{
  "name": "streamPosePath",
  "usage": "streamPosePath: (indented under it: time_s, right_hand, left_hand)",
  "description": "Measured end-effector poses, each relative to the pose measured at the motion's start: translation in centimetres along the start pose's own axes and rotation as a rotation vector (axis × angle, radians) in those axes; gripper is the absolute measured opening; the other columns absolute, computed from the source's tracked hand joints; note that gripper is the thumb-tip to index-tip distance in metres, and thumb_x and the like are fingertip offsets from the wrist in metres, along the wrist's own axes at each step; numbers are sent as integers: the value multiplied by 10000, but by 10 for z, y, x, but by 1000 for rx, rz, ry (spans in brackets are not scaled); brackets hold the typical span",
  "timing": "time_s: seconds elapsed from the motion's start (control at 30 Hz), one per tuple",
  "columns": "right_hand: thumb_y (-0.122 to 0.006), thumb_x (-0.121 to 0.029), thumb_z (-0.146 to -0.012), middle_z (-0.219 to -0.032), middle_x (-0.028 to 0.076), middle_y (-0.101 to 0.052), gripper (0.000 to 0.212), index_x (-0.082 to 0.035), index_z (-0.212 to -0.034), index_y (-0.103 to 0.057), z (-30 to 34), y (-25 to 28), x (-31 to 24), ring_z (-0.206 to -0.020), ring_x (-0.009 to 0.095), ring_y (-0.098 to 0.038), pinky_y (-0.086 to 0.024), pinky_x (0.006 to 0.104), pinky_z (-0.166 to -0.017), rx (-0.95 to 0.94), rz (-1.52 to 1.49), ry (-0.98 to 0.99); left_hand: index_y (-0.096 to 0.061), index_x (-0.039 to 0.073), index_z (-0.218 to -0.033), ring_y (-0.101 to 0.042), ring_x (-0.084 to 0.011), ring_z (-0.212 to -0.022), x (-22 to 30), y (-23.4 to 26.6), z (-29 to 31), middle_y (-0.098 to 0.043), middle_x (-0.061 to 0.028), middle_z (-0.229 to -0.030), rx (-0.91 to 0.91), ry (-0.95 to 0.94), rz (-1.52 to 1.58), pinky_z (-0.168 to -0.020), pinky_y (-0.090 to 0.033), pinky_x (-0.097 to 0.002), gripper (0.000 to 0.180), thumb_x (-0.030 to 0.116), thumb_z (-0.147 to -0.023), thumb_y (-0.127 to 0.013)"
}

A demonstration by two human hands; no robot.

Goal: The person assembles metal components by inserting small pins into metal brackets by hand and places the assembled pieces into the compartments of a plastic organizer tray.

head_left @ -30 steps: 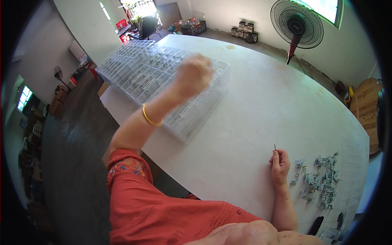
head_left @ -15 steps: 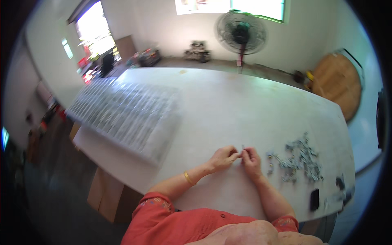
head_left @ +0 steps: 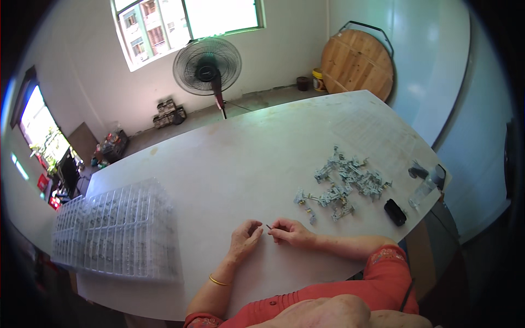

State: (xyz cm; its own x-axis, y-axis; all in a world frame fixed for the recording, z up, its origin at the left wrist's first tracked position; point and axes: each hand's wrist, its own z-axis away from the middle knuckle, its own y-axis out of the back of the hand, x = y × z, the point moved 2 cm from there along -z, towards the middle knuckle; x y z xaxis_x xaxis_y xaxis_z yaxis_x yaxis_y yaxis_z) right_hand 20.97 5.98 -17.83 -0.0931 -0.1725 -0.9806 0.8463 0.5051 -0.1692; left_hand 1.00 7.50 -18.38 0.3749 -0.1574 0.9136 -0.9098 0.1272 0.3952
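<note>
My right hand point(head_left: 291, 233) pinches a thin, dark, pin-like piece point(head_left: 268, 226) between thumb and fingertips, just above the white table. A small gap to its left, my left hand point(head_left: 245, 239) has its fingers curled in toward the thumb; whatever it may hold is too small to make out. Beyond my right hand lies a loose pile of small grey metal parts point(head_left: 361, 177), a few with yellowish bits. On the left of the table stands a stack of clear plastic trays point(head_left: 117, 232) divided into rows of narrow compartments.
At the table's right edge lie a black case point(head_left: 395, 212) and a clear plastic container point(head_left: 424, 194). A standing fan point(head_left: 208, 68) is behind the table point(head_left: 235, 158). A round wooden tabletop point(head_left: 358, 63) leans at the back wall, near a yellow bucket point(head_left: 318, 79).
The view has swung to the right. My hands, which met around the thin piece, are now slightly apart, with the piece in my right hand.
</note>
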Motion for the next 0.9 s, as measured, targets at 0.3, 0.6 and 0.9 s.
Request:
streamPosePath:
  time_s: [0.3, 0.6, 0.9]
  right_hand:
    - [-571, -136, -987, -835, 18, -611, 97, -49, -1028, -582, 3, 2, 12, -719, 81, -577, -484, 238, -646, 97, -12, 77]
    - [-531, -169, -1007, -808, 20, -583, 128, -50, -977, -568, 1, 6, 0, -702, 95, -569, -479, 243, -642, 234, -170, 65]
    - [-534, -148, -1002, -808, 21, -579, 117, -38, -983, -568, 4, 0, -6, -700, 88, -556, -468, 239, -645, 262, -107, 27]
  left_hand:
    - [-643, -6, -1062, -667, -170, -876, 6, -3, 1, -696, -115, -940, -10, -11, 62, -774, -530, -297, 189, 113, -915, -628]
    - [-659, 18, -979, -586, -180, -701, 143, 46, -1, -618, -63, -796, 268, -577, -226, -683, -483, -276, 134, 15, -848, -681]
    - [-691, 99, -991, -578, -172, -685, 224, 74, 55, -594, -15, -750, 509, -861, -282, -847, -466, -402, 281, -2, -730, -708]
